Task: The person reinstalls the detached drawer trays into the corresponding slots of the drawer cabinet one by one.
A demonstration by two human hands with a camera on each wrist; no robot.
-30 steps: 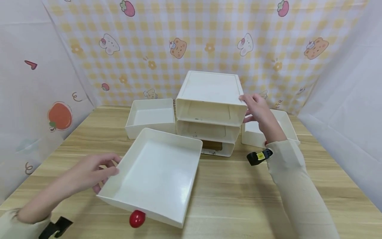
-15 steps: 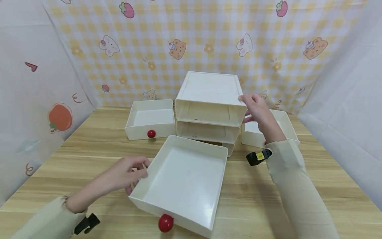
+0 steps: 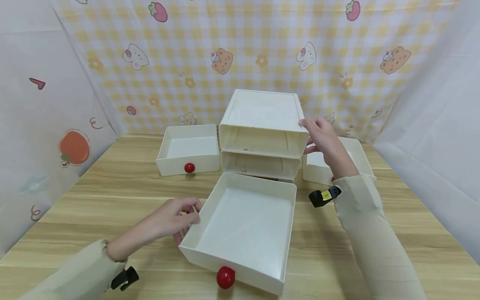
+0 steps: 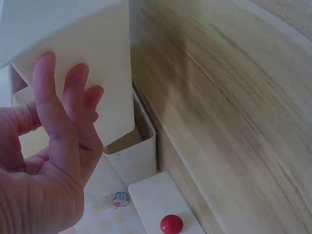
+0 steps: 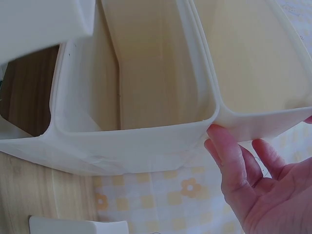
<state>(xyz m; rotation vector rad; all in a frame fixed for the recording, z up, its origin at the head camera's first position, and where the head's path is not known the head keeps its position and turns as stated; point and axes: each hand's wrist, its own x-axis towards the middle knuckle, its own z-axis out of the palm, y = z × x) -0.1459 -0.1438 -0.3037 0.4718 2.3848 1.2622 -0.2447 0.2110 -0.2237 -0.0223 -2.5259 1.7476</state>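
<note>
My left hand holds a white drawer by its left wall, thumb over the rim and fingers against the outer side. The drawer is turned at an angle, a round red knob on its near side, and its far edge overlaps the lowest tier of a white drawer cabinet. Three stacked tiers without drawers make up this cabinet. My right hand grips the top tier's right edge, thumb on top; in the right wrist view its fingertips press the side wall.
Behind on the left sits another white drawer with a red knob. A further drawer stands right of the cabinet, partly hidden by my right forearm. All rest on a wood-grain table, backed by a checked yellow cloth.
My left hand has carried the held drawer to the right, in front of the cabinet, uncovering the back left drawer's knob. My right hand keeps its place on the cabinet.
</note>
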